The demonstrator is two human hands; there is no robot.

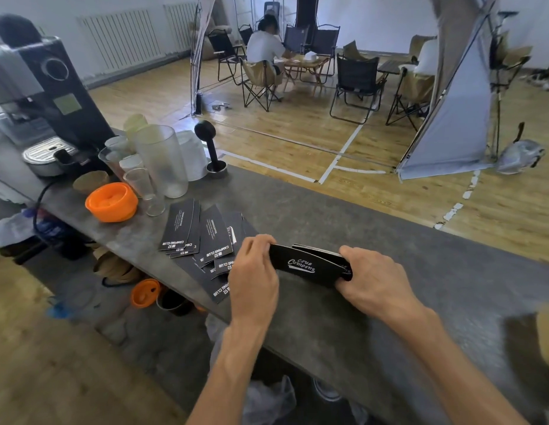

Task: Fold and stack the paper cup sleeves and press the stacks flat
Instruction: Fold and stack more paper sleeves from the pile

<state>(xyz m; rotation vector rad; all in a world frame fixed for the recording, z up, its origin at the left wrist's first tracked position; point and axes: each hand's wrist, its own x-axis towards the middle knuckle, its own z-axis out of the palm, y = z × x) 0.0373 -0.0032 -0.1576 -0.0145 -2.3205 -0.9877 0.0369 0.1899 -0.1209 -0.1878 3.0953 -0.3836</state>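
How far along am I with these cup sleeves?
Partway. Done: several sleeves gathered into one stack. In hand: left hand and right hand grip that stack's ends above the counter. Left: the loose sleeves fanned beside it, then pressing flat.

I see even, soft daylight with faint shadows; wide-angle bending curves the edges, the left-side coffee machine point(37, 96) blurs, and a yellowish smear clouds the lower right corner.

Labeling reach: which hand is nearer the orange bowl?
Left. The left hand grips the sleeve stack's end toward the orange bowl; the right hand grips the far end.
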